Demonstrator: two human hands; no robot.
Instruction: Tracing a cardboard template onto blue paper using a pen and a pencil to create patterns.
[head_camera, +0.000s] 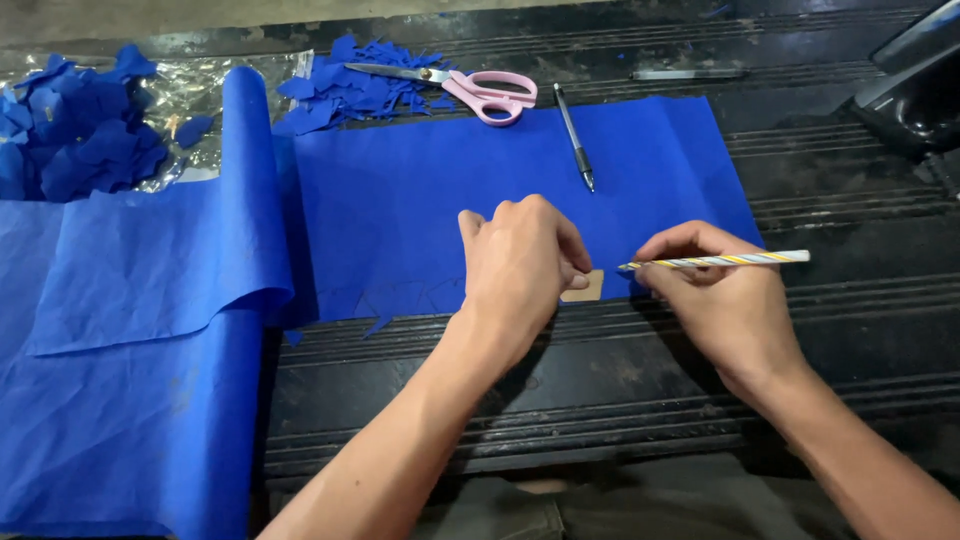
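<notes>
My left hand (522, 262) presses a small tan cardboard piece (585, 288) flat onto the near edge of a blue fabric sheet (420, 200). My right hand (718, 290) grips a yellow and white striped pencil (730, 260), whose tip points left at the right edge of the cardboard piece. Most of the cardboard is hidden under my left fingers. Faint traced outlines show on the fabric left of my left hand.
Pink-handled scissors (470, 88) and a dark pen (574, 137) lie at the sheet's far edge. Blue fabric scraps (350, 85) sit behind it, and more scraps (75, 125) on clear plastic at far left. A long blue fabric length (130, 400) hangs left. A black object (915, 90) stands at right.
</notes>
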